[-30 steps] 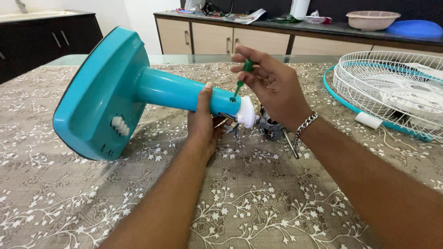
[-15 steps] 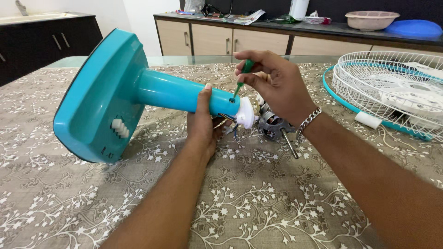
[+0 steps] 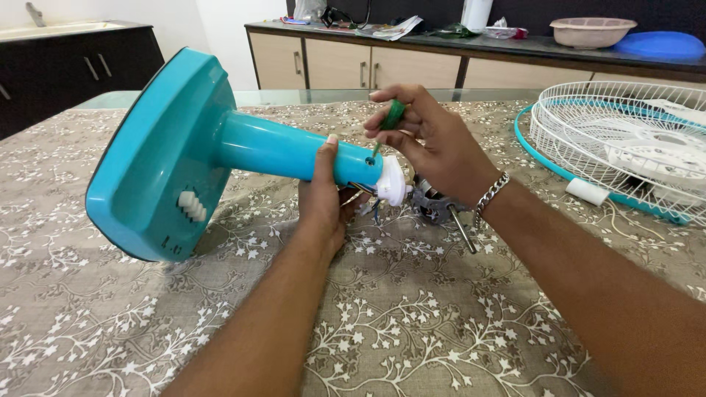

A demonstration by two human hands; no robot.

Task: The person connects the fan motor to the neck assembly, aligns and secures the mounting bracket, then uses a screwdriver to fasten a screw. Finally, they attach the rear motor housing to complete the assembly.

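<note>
Head view: screwdriver (image 3: 391, 117) at stand (image 3: 294, 151) edge

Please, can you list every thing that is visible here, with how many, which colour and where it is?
fan stand: 1, turquoise, lying tilted on the table, base to the left
screwdriver: 1, green handle, tip at a hole near the stand's neck end
white collar: 1, white, at the neck end
motor: 1, grey metal, on the table behind the collar
fan grille: 1, white with turquoise rim, on the table at right
tablecloth: 1, grey-brown with white flower pattern, over the table
basin: 1, pinkish, on the far counter
bracelet: 1, silver, right wrist
left hand: 1, gripping the neck
right hand: 1, holding the screwdriver
</note>
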